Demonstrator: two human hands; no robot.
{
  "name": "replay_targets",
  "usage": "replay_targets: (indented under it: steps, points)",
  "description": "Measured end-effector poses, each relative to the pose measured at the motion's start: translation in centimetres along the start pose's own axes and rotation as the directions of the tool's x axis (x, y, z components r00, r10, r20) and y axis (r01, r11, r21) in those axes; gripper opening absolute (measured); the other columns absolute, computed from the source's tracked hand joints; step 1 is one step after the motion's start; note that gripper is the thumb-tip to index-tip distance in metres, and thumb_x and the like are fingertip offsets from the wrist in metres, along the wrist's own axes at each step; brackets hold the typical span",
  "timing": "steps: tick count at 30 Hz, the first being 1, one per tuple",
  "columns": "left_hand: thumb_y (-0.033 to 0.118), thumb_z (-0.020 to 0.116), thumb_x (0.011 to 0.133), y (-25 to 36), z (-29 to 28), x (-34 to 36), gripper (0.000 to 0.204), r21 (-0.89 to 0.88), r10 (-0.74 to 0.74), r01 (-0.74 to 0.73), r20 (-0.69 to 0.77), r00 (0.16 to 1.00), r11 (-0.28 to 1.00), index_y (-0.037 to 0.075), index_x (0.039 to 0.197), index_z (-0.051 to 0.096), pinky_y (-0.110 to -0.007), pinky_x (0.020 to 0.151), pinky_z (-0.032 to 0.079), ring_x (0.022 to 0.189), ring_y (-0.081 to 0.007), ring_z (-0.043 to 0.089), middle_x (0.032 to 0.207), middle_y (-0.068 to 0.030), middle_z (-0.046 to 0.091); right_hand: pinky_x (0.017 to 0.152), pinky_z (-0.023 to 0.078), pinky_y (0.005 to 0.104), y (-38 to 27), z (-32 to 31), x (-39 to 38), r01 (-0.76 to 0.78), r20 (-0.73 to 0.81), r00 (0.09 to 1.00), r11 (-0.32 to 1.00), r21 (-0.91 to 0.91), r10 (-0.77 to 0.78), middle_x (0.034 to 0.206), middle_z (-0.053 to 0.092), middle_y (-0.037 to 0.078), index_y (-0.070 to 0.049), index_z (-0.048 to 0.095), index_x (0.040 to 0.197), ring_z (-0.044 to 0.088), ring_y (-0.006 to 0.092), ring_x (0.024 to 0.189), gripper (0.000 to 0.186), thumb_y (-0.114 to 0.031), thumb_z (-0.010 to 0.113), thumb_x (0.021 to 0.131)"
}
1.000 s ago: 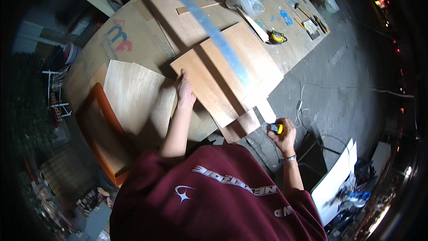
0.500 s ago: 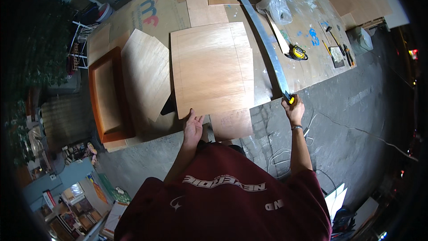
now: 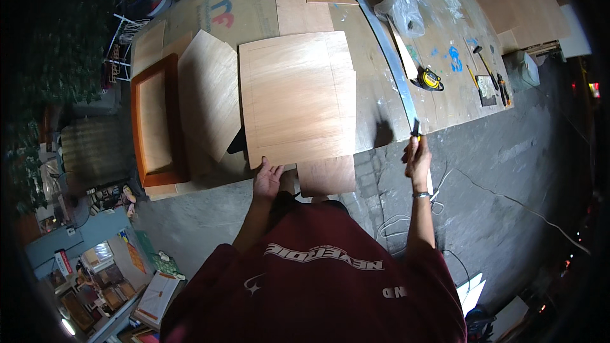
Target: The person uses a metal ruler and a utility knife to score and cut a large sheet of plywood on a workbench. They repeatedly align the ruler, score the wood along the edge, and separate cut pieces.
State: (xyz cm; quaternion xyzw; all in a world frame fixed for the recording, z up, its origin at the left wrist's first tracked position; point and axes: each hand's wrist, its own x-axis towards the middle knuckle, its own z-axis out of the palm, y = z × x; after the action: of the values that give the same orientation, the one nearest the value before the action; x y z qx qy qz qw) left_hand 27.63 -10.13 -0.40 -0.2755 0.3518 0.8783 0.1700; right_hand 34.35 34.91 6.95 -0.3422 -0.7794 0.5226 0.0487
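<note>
A thin plywood sheet (image 3: 297, 98) with faint pencil lines along its sides is in front of me. My left hand (image 3: 267, 179) is closed on its near left corner, fingers at the edge and the rest partly beneath. At the table's near edge, my right hand (image 3: 417, 164) grips a yellow and black utility knife (image 3: 416, 131), its dark end pointing away from me. Just beyond that tip lies the near end of a long metal straightedge (image 3: 386, 51). A longer plywood strip (image 3: 326, 178) shows under the sheet and sticks out over the near edge.
Left on the table (image 3: 375, 111) are an orange-brown wooden frame (image 3: 178, 121) and an angled plywood piece (image 3: 211, 92). On the right lie a yellow tape measure (image 3: 430, 79), a clear plastic bag (image 3: 401, 9) and a hammer (image 3: 481, 57). A white cable (image 3: 527, 208) trails over the floor.
My right hand has shifted slightly nearer me, and the knife now points away with its dark end in plain view. My left hand still holds the sheet, which has moved slightly left.
</note>
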Motion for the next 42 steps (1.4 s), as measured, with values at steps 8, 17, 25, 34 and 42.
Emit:
replay_targets:
  steps: [8, 17, 25, 34, 42]
  points:
    - [0.043, 0.059, 0.105, 5.5, -3.4, 2.6, 0.043, 0.265, -0.287, 0.265, 0.05, 0.956, 0.927, 0.002, 0.117, 0.061, -0.037, 0.081, 0.056, 0.094, -0.0216, 0.07, 0.099, -0.0085, 0.071, 0.051, 0.046, 0.0365, -6.2, 9.6, -3.7, 0.212, 0.157, 0.964, 0.977, 0.028, -0.213, 0.068, 0.057, 0.006, -0.007, 0.047, 0.125, 0.057, 0.0169, 0.055, 0.02, -0.021, 0.05, 0.111]
    - [0.025, 0.07, 0.098, 8.3, 12.3, 6.9, 0.022, 0.864, 0.366, -0.465, 0.503, 0.783, -0.192, 0.003, 0.101, 0.071, -0.045, 0.094, 0.052, 0.096, -0.0372, 0.068, 0.102, -0.0169, 0.072, 0.052, 0.045, 0.0258, -13.4, 15.9, -0.3, -0.059, 0.343, 0.938, 0.96, 0.275, -0.041, 0.078, 0.05, 0.001, -0.005, 0.042, 0.13, 0.049, 0.0083, 0.057, 0.026, -0.024, 0.047, 0.113]
    - [0.034, 0.056, 0.102, 4.2, 20.9, 24.2, 0.051, 0.615, 0.234, -0.585, 0.768, 0.596, -0.528, 0.013, 0.148, 0.055, -0.05, 0.126, 0.024, 0.153, -0.0313, 0.033, 0.164, -0.0109, 0.039, 0.044, 0.049, 0.0304, -17.0, 21.1, 7.5, -0.019, 0.283, 0.959, 0.998, 0.067, -0.001, 0.064, 0.053, 0.004, -0.004, 0.044, 0.117, 0.059, 0.0129, 0.049, 0.02, -0.023, 0.045, 0.113]
    - [0.042, 0.054, 0.103, 4.8, 20.9, 24.8, 0.051, 0.596, 0.145, -0.514, 0.728, 0.67, -0.618, 0.017, 0.148, 0.057, -0.05, 0.127, 0.021, 0.155, -0.0299, 0.027, 0.168, -0.0103, 0.031, 0.056, 0.055, 0.054, -17.7, 27.8, 19.3, 0.292, 0.298, 0.939, 0.859, -0.42, -0.174, 0.072, 0.065, 0.033, 0.006, 0.04, 0.112, 0.067, 0.0516, 0.068, 0.017, -0.008, 0.045, 0.104]
    - [0.046, 0.056, 0.101, 4.7, 21.2, 24.5, 0.05, 0.602, 0.102, -0.511, 0.703, 0.704, -0.613, 0.015, 0.138, 0.066, -0.05, 0.127, 0.019, 0.156, -0.0292, 0.025, 0.169, -0.0097, 0.029, 0.063, 0.057, 0.058, -18.3, 29.4, 19.6, 0.229, 0.226, 0.968, 0.745, -0.627, -0.107, 0.074, 0.066, 0.034, 0.004, 0.049, 0.11, 0.068, 0.0535, 0.074, 0.025, -0.02, 0.044, 0.108]
